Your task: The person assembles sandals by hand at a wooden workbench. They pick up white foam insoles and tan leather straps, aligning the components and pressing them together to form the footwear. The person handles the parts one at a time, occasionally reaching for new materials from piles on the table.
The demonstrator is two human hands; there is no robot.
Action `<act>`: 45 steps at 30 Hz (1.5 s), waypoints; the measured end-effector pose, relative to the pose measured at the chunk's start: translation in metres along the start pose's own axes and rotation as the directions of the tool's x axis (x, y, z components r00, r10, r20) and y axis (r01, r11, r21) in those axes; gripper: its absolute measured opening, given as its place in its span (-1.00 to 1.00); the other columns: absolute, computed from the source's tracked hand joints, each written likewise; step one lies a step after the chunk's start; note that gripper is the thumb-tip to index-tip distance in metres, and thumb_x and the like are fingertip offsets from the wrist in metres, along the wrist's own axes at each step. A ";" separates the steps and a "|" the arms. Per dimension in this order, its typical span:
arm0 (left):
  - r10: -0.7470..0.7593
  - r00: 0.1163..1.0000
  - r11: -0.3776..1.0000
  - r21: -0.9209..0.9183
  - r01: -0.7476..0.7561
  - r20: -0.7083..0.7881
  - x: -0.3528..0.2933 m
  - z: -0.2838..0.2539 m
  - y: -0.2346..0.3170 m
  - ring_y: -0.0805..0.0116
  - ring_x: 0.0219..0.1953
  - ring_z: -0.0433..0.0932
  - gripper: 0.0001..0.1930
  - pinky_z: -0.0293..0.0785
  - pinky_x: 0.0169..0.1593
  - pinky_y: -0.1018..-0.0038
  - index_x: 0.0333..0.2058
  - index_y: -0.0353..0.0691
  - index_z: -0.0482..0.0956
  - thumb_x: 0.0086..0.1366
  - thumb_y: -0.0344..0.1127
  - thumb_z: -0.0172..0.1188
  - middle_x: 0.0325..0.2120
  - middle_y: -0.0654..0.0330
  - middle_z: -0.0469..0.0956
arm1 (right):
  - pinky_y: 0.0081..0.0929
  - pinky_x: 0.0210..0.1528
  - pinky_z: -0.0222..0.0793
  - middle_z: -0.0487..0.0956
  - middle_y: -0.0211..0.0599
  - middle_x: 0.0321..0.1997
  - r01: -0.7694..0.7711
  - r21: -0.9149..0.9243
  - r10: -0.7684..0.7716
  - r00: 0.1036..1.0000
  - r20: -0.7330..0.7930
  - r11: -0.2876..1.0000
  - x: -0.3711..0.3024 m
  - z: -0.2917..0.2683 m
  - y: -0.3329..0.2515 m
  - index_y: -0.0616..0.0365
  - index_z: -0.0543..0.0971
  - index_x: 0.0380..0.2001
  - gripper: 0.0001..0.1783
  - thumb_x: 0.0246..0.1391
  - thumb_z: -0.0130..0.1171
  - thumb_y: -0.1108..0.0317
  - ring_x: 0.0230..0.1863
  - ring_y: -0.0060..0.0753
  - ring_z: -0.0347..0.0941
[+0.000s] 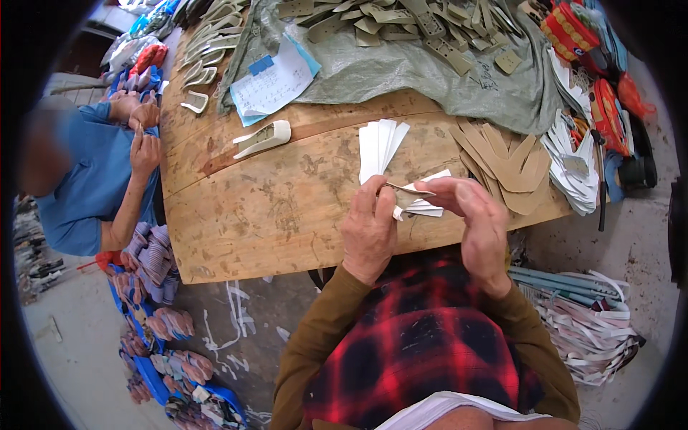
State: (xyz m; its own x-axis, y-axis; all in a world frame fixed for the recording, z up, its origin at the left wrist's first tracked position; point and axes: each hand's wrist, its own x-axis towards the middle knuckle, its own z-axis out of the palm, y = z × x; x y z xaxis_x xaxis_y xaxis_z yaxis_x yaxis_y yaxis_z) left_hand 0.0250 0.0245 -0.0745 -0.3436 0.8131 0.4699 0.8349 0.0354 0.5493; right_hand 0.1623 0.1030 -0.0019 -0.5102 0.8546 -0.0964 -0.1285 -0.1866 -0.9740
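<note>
Watching remotely, I see the left hand (368,240) clamped on a thin curved piece (413,191), seemingly to steady it, just nearside of the white strip fan (377,149); whether the right hand (480,228) grips its tip, I can't tell; brown V-shaped cutouts (522,170) lie rightward of the fan, perhaps for reach

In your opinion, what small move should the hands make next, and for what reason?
Probably, steady the right end of the thin curved piece with the right hand: the left hand holds its left end, while the right one is close to the other, although contact is unclear.
</note>
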 end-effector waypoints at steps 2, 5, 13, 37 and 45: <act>-0.074 0.997 0.994 -0.075 0.076 0.026 0.000 -0.006 0.000 -0.02 -0.16 0.51 -0.73 0.49 -0.18 0.26 -0.17 -0.27 0.44 0.13 -0.57 0.18 -0.10 0.05 0.47 | -0.45 0.08 0.41 0.62 -0.07 -0.12 -0.008 0.064 0.007 1.000 0.009 0.998 0.001 -0.007 -0.005 0.50 0.50 -0.10 -0.57 0.36 -0.23 0.30 -0.07 -0.37 0.54; -0.156 0.977 0.945 -0.264 0.191 0.146 0.008 -0.017 0.005 -0.05 -0.19 0.50 -0.79 0.46 -0.18 0.24 -0.14 -0.31 0.45 0.24 -0.49 0.14 -0.12 0.00 0.45 | -0.54 -0.09 0.40 0.60 -0.24 -0.25 0.000 -0.104 0.013 0.993 0.120 0.995 0.022 -0.017 0.001 0.38 0.57 -0.20 -0.64 0.35 -0.10 0.27 -0.26 -0.50 0.51; -0.170 0.936 0.892 -0.357 0.279 0.307 0.001 -0.034 0.011 -0.12 -0.24 0.48 -0.80 0.43 -0.25 0.16 -0.17 -0.34 0.43 0.29 -0.38 0.12 -0.16 -0.05 0.44 | -0.62 -0.33 0.38 0.54 -0.42 -0.43 -0.303 0.099 0.231 0.868 0.439 0.948 0.042 -0.030 0.038 0.29 0.62 -0.28 -0.75 0.27 0.10 0.29 -0.40 -0.63 0.45; -0.269 0.912 0.862 -0.344 0.371 0.310 -0.003 -0.016 0.011 -0.08 -0.28 0.58 -0.77 0.51 -0.22 0.23 -0.12 -0.33 0.43 0.28 -0.37 0.13 -0.31 -0.07 0.57 | -0.53 -0.27 0.46 0.59 -0.32 -0.34 0.028 0.036 -0.028 1.000 -0.005 0.999 0.021 -0.008 0.018 0.25 0.59 -0.08 -0.73 0.32 0.01 0.32 -0.35 -0.56 0.52; -0.182 0.753 0.640 -0.505 0.579 0.632 -0.004 -0.035 0.008 0.09 -0.37 0.59 -0.77 0.44 -0.30 0.28 -0.15 -0.34 0.51 0.36 -0.29 0.06 -0.45 -0.03 0.56 | -0.76 -0.66 0.07 0.40 -0.64 -0.64 -0.306 -0.023 0.293 0.883 0.367 0.952 0.033 -0.017 0.031 0.15 0.54 -0.45 -0.83 0.22 0.16 0.35 -0.68 -0.84 0.23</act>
State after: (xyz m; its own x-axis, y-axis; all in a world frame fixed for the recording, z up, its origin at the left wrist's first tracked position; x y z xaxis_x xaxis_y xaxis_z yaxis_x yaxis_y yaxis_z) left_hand 0.0181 0.0008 -0.0474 -0.1389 0.9732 -0.1830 0.1188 0.1999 0.9726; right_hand 0.1558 0.1336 -0.0386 -0.7999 0.5226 -0.2951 0.0534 -0.4279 -0.9023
